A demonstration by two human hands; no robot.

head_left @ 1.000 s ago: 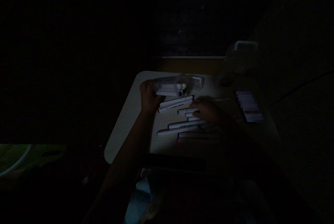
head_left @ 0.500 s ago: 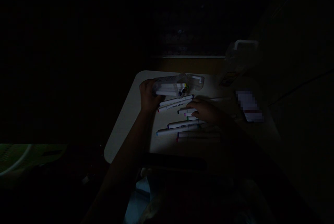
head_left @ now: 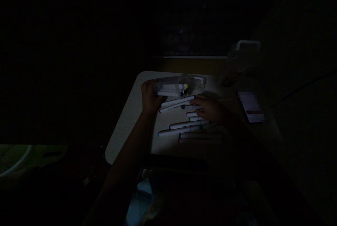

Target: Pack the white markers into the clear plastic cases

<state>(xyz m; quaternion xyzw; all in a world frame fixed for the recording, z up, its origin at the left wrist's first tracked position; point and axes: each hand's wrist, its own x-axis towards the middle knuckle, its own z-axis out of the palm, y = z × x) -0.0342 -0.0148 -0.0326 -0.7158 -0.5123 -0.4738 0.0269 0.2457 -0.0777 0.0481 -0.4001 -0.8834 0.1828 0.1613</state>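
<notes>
My left hand (head_left: 150, 97) is wrapped round the closed end of a clear plastic case (head_left: 168, 80), which lies tilted on its side with its mouth facing right. Several white markers (head_left: 171, 89) are inside it. My right hand (head_left: 212, 108) is closed on a dark-capped marker (head_left: 191, 107), fingers around its right part. Below the case lie a red-tipped marker (head_left: 172, 107), a pink-tipped marker (head_left: 191, 114) and a light-blue-tipped marker (head_left: 176, 132), among several others. The scene is very dark.
The case's clear lid with a white handle (head_left: 199, 79) lies beside its mouth. A phone (head_left: 251, 107) rests at the right of the pale table (head_left: 126, 127). Behind it stands a clear container with a white handle (head_left: 248, 42).
My right hand has moved slightly up and right. The dark-capped marker has shifted up and right with it, away from the pink-tipped one. My left hand and the case have stayed still.
</notes>
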